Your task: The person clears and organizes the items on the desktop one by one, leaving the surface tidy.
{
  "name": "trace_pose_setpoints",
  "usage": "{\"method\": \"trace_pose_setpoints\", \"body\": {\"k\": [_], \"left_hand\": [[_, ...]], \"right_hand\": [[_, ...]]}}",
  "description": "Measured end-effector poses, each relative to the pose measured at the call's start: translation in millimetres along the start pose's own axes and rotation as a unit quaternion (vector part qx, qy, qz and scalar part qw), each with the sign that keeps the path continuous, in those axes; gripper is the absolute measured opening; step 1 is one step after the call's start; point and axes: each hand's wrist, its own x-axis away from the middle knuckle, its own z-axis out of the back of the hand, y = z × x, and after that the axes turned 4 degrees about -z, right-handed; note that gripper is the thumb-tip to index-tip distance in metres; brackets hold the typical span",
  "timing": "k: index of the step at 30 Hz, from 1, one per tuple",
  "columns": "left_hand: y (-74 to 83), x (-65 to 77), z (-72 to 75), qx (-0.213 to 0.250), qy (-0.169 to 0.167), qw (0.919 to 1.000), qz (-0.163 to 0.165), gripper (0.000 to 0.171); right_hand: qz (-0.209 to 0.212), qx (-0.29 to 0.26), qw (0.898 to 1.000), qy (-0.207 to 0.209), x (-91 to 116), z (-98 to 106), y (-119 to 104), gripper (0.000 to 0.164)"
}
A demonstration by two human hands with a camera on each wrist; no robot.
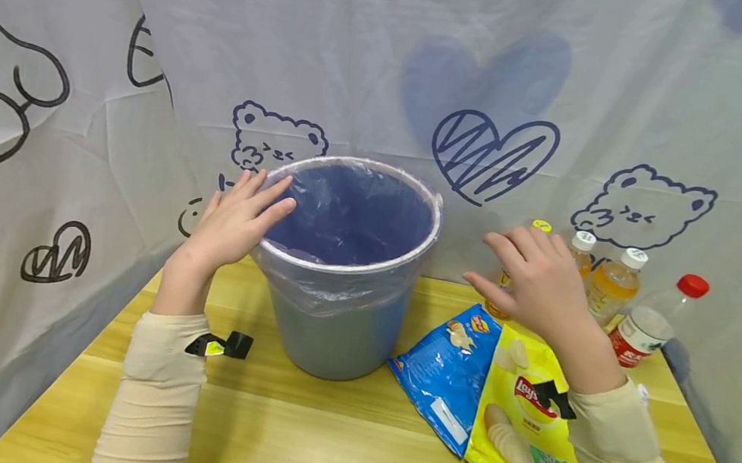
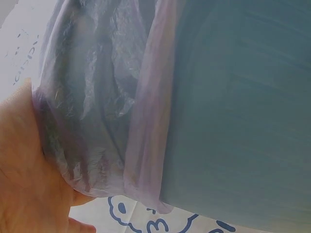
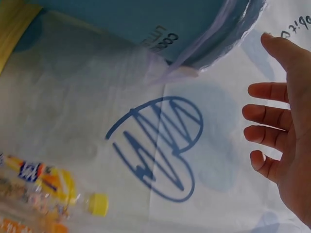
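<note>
Yellow-capped bottle (image 1: 541, 226) part-hidden behind right hand (image 1: 537, 281), yellow bag (image 1: 517, 454) partly behind sleeve (image 1: 621, 451); bucket (image 2: 233, 107) cropped in wrist views

Head view evenly lit; shadow darkens table (image 1: 313, 439) toward seven o'clock. Left-wrist view dim, bag (image 2: 104, 107) glinting. Right-wrist view: bottle (image 3: 51, 182) blurred, eight o'clock.

Cream sleeves (image 1: 156, 390), black wrist mounts (image 1: 238, 345)

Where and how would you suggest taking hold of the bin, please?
I'd hold the bin by opposite sides of its rim, probably coming from left and right together: it stands upright, wide at the top and narrowing downward.
</note>
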Motion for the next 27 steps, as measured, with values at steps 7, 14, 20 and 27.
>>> {"method": "trace_pose_setpoints", "body": {"k": [7,14,20,27], "left_hand": [[0.7,1.4,1.5,-0.013,0.006,0.9999,0.001,0.074],[0.9,1.8,1.4,-0.036,0.0,0.9993,0.001,0.074],[-0.5,2.9,1.1,-0.037,-0.001,0.9993,0.002,0.074],[1.7,1.4,1.1,-0.033,0.0,0.9995,-0.001,0.073]], "right_hand": [[-0.019,0.009,1.0,-0.011,26.5,6.5,8.5,0.07],[-0.074,0.028,0.995,-0.063,58.7,13.8,15.7,0.082],[-0.113,0.038,0.988,-0.094,85.4,18.0,23.0,0.089],[-0.155,0.055,0.98,-0.111,116.8,29.4,36.7,0.09]]}}
